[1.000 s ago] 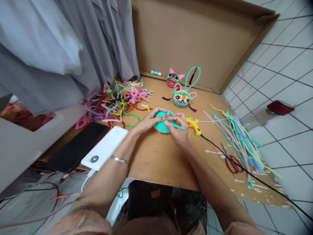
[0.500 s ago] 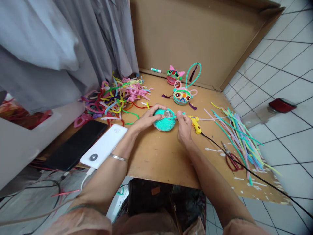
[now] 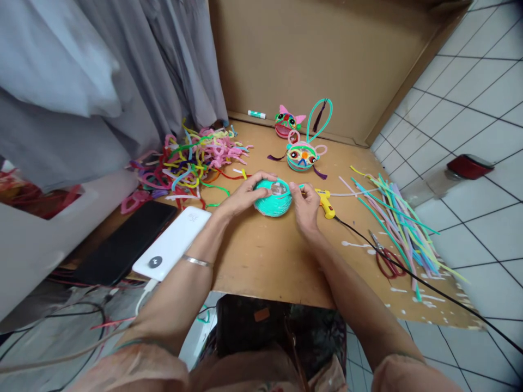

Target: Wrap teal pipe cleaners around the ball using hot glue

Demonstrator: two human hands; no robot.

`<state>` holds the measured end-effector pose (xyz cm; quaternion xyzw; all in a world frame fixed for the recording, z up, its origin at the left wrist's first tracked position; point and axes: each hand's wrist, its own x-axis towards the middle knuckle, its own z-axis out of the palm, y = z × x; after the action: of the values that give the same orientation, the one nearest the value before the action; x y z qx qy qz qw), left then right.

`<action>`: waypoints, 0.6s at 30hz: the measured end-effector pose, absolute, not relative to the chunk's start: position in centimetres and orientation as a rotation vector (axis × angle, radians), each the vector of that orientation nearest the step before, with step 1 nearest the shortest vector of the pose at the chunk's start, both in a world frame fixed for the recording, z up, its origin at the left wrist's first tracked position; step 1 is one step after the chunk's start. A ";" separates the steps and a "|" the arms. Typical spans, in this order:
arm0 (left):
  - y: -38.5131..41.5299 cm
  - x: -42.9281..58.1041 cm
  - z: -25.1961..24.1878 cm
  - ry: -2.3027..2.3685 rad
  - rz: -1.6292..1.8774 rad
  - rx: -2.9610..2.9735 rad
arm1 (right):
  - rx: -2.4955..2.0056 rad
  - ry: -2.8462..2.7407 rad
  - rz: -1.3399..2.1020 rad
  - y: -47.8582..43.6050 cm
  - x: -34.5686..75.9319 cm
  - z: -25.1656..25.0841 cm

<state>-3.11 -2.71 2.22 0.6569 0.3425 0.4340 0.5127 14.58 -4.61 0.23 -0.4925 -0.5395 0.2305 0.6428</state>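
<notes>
The left hand (image 3: 244, 197) is cupping a rounded, teal-wrapped piece (image 3: 273, 206) over the middle of the table (image 3: 253, 267), its thumb lying along the near upper side and its fingers curling around the far rim. A clear patch is showing at the top. The right hand (image 3: 307, 209) is sitting just beside the piece, thumb and forefinger seemingly pinching a teal strand (image 3: 301, 187) — the fingertips are partly covering it, so the exact grip is hard to tell.

If that pinch is slackening or pulling unevenly, the strand could be springing off the curve or leaving a gap between turns. Too firm a squeeze from the left hand could be shifting the coils or denting the clear part. The yellow glue gun (image 3: 326, 206) is lying right behind the right hand, so a careless backward nudge could be knocking it; its tip is hidden. Its black cord (image 3: 417, 276) is crossing the scissors (image 3: 386, 261), where a tug could be dragging them along.
</notes>
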 end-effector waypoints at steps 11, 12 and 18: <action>-2.7 -3.0 2.2 0.830 1.056 1.603 | -1.190 -1.493 0.203 -5.1 14.9 0.4; -2.7 -3.0 2.2 0.833 1.057 1.608 | -1.186 -1.538 0.146 -5.2 14.9 0.6; -2.6 -3.0 2.2 0.819 1.043 1.612 | -1.156 -1.618 0.051 -5.1 15.2 0.8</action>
<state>-3.02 -2.63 2.17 0.6676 0.3392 0.4316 0.5029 15.18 -5.08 0.76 -0.4874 -0.6822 0.0214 0.5446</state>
